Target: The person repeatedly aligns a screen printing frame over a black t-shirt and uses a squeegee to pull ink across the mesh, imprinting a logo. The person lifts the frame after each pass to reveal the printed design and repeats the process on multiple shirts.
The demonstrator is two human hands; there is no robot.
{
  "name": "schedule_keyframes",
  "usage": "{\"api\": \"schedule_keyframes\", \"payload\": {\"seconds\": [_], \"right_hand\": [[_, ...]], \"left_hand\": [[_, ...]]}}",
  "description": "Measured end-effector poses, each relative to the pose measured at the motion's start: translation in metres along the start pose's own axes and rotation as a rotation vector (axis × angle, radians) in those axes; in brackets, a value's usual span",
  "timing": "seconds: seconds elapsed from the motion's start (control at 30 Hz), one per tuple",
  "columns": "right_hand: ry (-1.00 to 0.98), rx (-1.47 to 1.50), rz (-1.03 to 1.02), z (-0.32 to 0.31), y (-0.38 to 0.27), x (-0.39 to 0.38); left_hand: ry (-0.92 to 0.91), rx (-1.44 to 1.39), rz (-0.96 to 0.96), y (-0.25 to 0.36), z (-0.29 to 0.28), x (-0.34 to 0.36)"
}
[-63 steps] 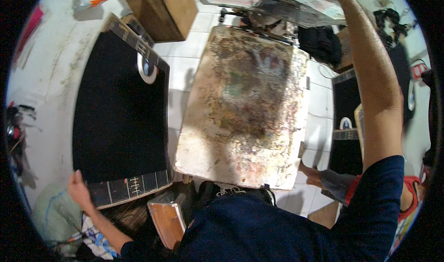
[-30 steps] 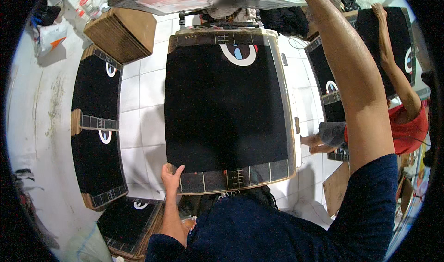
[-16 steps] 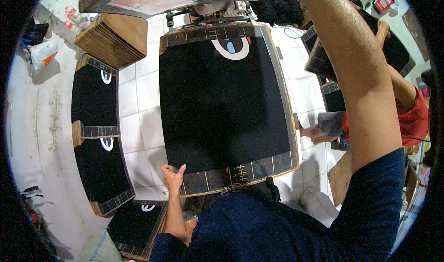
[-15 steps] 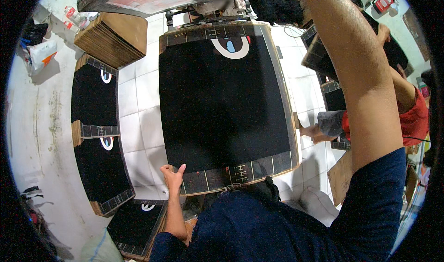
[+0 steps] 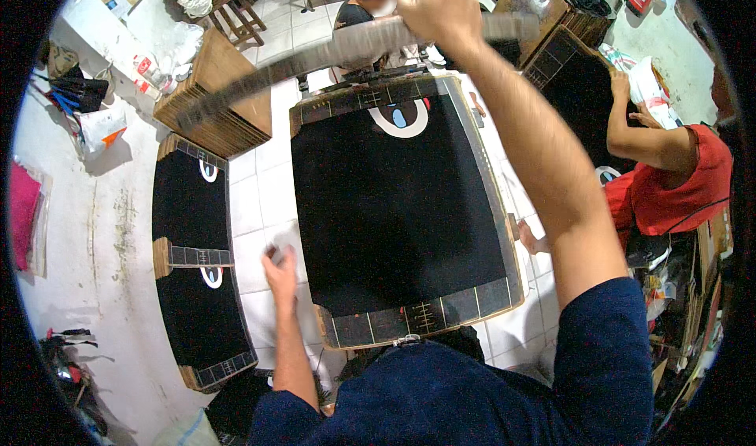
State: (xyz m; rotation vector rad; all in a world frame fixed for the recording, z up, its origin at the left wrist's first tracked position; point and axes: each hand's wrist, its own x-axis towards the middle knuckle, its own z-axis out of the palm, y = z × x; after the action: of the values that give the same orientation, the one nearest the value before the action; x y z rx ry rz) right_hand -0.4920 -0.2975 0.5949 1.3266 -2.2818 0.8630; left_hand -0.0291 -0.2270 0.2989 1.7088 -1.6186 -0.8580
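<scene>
1. Black fabric panel (image 5: 398,217): lay flat on a board (image 5: 378,325), centre; I judged it soft, light, best lifted by the board's edges.
2. Frame (image 5: 315,61): looked stiff and unwieldy; the right hand's (image 5: 439,20) fingers clasped its edge.
3. Left hand (image 5: 280,271): fingers parted beside the board, seemingly bare.
4. Board stack (image 5: 246,119): appeared behind the frame; I couldn't tell clearance. Co-worker (image 5: 681,182) occupied the right.

A pale-lined board (image 5: 465,307) carries a black sheet (image 5: 394,217) lying flat.
</scene>
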Motion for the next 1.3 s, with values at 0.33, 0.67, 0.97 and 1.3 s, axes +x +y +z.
{"api": "schedule_keyframes", "payload": {"seconds": [0.33,0.67,0.97,1.3], "right_hand": [[-0.161,0.24,-0.072,0.092,0.098,-0.277],[-0.158,0.041,-0.386,0.281,0.156,-0.109],[-0.756,-0.158,-0.461,0.341,0.143,-0.019],[-0.672,0.013,-0.411,0.242,0.145,-0.12]], "left_hand": [[0.018,-0.752,-0.561,0.048,0.04,0.025],[-0.342,0.222,-0.575,-0.034,0.051,0.02],[0.265,0.146,-0.002,-0.06,0.129,-0.029],[0.239,0.289,-0.039,-0.065,0.131,-0.031]]}}
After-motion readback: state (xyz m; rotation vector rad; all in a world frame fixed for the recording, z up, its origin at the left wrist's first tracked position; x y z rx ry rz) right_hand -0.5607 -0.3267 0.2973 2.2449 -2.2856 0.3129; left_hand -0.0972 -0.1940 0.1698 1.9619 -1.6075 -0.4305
